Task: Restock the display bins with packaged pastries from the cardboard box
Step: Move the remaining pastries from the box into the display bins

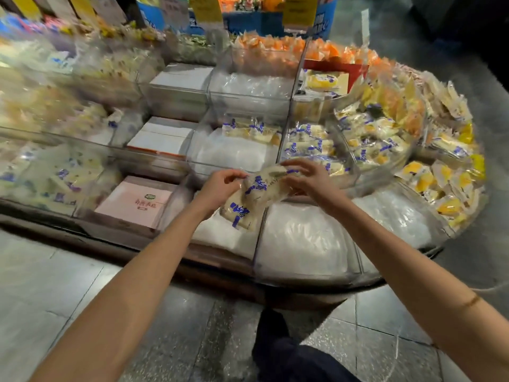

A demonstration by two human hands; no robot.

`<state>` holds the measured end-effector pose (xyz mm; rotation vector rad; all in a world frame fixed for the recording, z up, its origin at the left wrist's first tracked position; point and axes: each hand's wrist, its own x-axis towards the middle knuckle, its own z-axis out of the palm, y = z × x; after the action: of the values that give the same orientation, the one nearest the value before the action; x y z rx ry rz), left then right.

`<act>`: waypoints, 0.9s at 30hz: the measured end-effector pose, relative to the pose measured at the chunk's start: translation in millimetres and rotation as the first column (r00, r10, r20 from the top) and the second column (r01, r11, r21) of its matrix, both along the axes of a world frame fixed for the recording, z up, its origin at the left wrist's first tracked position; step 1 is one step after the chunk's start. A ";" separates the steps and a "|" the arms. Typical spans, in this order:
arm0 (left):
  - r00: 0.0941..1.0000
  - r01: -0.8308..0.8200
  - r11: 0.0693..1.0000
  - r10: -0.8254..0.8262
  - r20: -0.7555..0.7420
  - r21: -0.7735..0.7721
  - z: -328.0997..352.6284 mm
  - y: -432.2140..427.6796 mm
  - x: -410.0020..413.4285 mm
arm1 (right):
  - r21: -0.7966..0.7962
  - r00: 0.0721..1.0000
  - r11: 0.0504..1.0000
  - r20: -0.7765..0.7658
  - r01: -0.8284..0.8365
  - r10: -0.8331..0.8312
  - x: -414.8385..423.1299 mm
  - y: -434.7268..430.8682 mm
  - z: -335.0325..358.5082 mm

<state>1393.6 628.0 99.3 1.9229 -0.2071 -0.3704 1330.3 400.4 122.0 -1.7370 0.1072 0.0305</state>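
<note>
I hold a clear packaged pastry (261, 188) with blue print between both hands, above the front edge of the display. My left hand (220, 187) pinches its left end, and my right hand (305, 176) curls over its right end. A second pack of the same kind (239, 213) lies just below, in the front clear bin (249, 253) on white padding. The bin behind (192, 146) holds a few more blue-print packs (250, 130). No cardboard box is visible.
Clear acrylic bins cover the stand; white and pink boxes (135, 201) fill the middle-left bins. Yellow and orange packs (429, 161) pile around the curved right end. Price signs (205, 8) stand at the back. Grey tiled floor (137, 312) lies below.
</note>
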 end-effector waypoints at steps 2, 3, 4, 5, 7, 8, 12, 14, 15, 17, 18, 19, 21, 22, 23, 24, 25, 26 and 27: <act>1.000 0.023 0.999 -0.023 -0.010 0.032 -0.7 6.9 24.7 | -0.018 0.997 0.998 -0.055 -0.064 0.063 30.4 3.2 -6.0; 0.999 0.035 0.998 -0.034 -0.023 0.044 -1.7 10.7 38.5 | -0.011 0.993 0.996 -0.077 -0.087 0.086 45.1 4.3 -7.8; 0.998 0.045 0.998 -0.043 -0.039 0.052 -2.2 14.6 52.0 | 0.009 0.991 0.995 -0.090 -0.100 0.100 60.1 4.7 -10.7; 0.998 0.052 0.997 -0.049 -0.049 0.063 -2.9 18.5 66.2 | 0.034 0.991 0.995 -0.093 -0.097 0.100 73.8 5.5 -12.4; 0.998 0.052 0.993 -0.048 -0.039 0.104 -4.0 26.2 96.6 | 0.053 0.995 0.997 -0.076 -0.059 0.063 99.8 5.0 -15.0; 0.999 0.040 0.991 -0.037 -0.028 0.125 -3.5 30.3 111.0 | 0.059 0.997 0.998 -0.067 -0.035 0.039 111.9 3.7 -15.7; 1.000 -0.022 0.990 0.024 -0.011 0.140 -6.5 43.5 163.1 | 0.054 0.998 0.998 -0.061 0.028 -0.024 155.9 -1.0 -26.6; 1.000 0.008 0.982 -0.006 -0.011 0.187 -10.1 45.5 185.6 | 0.043 0.996 0.997 -0.075 0.059 -0.056 174.7 0.8 -35.8; 1.000 0.031 0.975 -0.030 -0.009 0.221 -12.9 45.5 193.1 | 0.023 0.995 0.997 -0.074 0.067 -0.065 179.2 2.6 -39.6; 0.996 0.088 0.957 -0.088 -0.013 0.277 -19.3 45.3 216.1 | -0.038 0.996 0.997 -0.065 0.066 -0.068 190.8 8.3 -44.6; 0.993 0.119 0.947 -0.120 -0.017 0.298 -22.2 45.4 230.9 | -0.053 0.995 0.996 -0.066 0.075 -0.078 198.3 11.1 -47.6; 0.989 0.148 0.942 -0.149 -0.021 0.302 -25.1 45.2 245.1 | -0.068 0.993 0.993 -0.069 0.093 -0.097 205.3 13.3 -52.6; 0.977 0.208 0.936 -0.211 -0.019 0.284 -31.5 44.5 274.1 | -0.137 0.985 0.979 -0.063 0.152 -0.162 217.6 16.7 -65.3; 0.968 0.245 0.926 -0.251 -0.014 0.289 -34.3 42.9 287.6 | -0.174 0.979 0.968 -0.062 0.182 -0.196 221.8 18.1 -72.3; 0.953 0.292 0.907 -0.302 -0.016 0.303 -36.2 39.8 300.3 | -0.197 0.972 0.957 -0.056 0.213 -0.228 225.4 20.4 -79.2; 0.932 0.350 0.878 -0.362 -0.024 0.325 -37.8 36.0 312.7 | -0.214 0.964 0.946 -0.048 0.244 -0.260 227.9 23.3 -84.8; 0.904 0.412 0.846 -0.426 -0.037 0.340 -39.8 31.2 324.7 | -0.220 0.955 0.935 -0.045 0.277 -0.293 229.8 26.6 -89.7; 0.872 0.469 0.810 -0.487 -0.042 0.353 -40.6 25.2 335.7 | -0.219 0.945 0.927 -0.051 0.305 -0.323 230.9 30.3 -92.4; 0.836 0.520 0.769 -0.547 -0.038 0.372 -40.8 18.4 345.5 | -0.220 0.934 0.917 -0.055 0.333 -0.352 233.2 33.3 -96.2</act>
<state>1739.0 646.4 58.4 2.2308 -0.7987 -0.7651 1563.5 433.7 25.8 -1.9028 0.5002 -0.1629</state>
